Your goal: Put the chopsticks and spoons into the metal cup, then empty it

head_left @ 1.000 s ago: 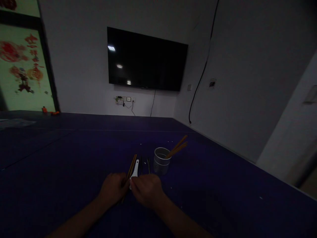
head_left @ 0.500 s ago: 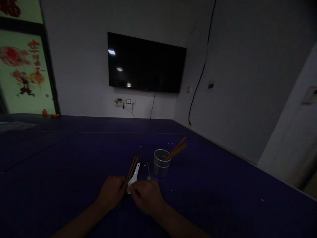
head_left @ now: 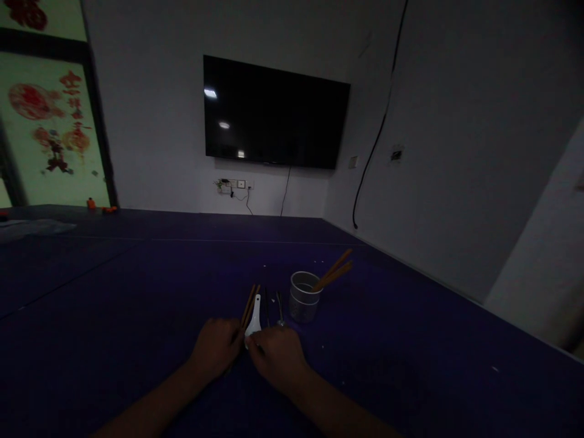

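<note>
My left hand (head_left: 218,345) is closed around a pair of brown wooden chopsticks (head_left: 250,306), whose upper ends stick out beyond the fingers. Close beside it, my right hand (head_left: 279,358) is closed, with thumb and finger at the bowl of a white soup spoon (head_left: 255,316). The spoon's handle points away from me. To its right lie a thin dark utensil (head_left: 267,306) and a metal-handled utensil (head_left: 280,306); my right hand hides their near ends, so I cannot tell their kinds.
A metal cup (head_left: 305,303) stands right of the utensils, with wooden chopsticks (head_left: 335,272) leaning out of it to the right. Small white scraps dot the dark blue tabletop (head_left: 137,286). Clear plastic (head_left: 34,228) and small orange items (head_left: 91,204) lie at the far left.
The soup spoon has turned slightly, its handle now pointing more straight away from me. Both hands stay close together, and the whole view has shifted a little.
</note>
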A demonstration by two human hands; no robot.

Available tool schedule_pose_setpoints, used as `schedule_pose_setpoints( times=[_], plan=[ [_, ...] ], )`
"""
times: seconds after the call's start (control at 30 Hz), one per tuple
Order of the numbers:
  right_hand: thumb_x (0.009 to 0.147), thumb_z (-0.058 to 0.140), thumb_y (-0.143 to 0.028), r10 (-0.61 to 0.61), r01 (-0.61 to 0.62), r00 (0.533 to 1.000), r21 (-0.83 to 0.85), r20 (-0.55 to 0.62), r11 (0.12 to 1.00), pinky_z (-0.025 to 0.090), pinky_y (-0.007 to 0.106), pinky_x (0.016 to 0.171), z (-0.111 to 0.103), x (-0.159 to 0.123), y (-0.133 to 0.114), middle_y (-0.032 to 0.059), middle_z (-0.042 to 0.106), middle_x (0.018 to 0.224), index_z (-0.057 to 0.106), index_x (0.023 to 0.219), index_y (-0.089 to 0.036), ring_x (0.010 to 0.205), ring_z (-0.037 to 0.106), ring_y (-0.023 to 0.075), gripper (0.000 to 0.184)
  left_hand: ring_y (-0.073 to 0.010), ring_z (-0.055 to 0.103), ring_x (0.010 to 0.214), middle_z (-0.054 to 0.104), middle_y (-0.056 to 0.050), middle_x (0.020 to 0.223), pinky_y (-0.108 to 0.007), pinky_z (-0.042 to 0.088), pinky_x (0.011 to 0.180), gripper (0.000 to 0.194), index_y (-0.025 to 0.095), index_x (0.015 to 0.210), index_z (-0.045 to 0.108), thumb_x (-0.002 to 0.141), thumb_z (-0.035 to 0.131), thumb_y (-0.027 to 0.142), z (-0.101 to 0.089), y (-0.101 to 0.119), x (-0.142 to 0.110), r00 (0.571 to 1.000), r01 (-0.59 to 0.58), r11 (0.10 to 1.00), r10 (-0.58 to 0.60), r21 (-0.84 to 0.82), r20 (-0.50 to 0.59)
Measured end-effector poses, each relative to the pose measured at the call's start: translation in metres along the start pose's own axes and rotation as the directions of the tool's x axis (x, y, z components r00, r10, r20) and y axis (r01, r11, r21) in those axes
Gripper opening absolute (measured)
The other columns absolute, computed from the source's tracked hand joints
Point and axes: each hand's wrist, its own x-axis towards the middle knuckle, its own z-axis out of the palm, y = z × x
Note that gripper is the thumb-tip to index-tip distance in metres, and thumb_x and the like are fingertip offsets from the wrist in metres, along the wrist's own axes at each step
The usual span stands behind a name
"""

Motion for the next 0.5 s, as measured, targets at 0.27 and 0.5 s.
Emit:
schedule_pose_setpoints(
  times=[0.27,0.5],
  plan=[
    [0.088,0.044,-0.033,0.093,-0.084,0.975,-0.052,0.203,0.995,0.038,0.024,0.052,-0.006,0.004,0.0,0.0067,0.07,0.068,0.068,0.068,-0.018,0.061,0.065,0.0176,0.036,-0.0217,0.063,0.065,0.067,-0.007,0.07,-0.029,0.037,0.058,0.032,0.017,0.07,0.061,0.083,0.038,0.035,-0.004,0.003,0.001,0.999,0.034,0.999,-0.034,-0.001,0.027],
    [0.092,0.036,-0.037,0.132,-0.114,0.929,-0.071,0.346,0.991,0.041,0.024,0.06,-0.012,0.006,-0.001,0.0066,0.071,0.078,0.069,0.077,-0.017,0.073,0.066,0.019,0.042,-0.0216,0.063,0.068,0.067,-0.006,0.072,-0.029,0.039,0.062,0.029,0.017,0.071,0.062,0.081,0.039,0.033,-0.007,0.008,0.001,0.997,0.055,0.997,-0.057,0.051,0.046]
  ],
)
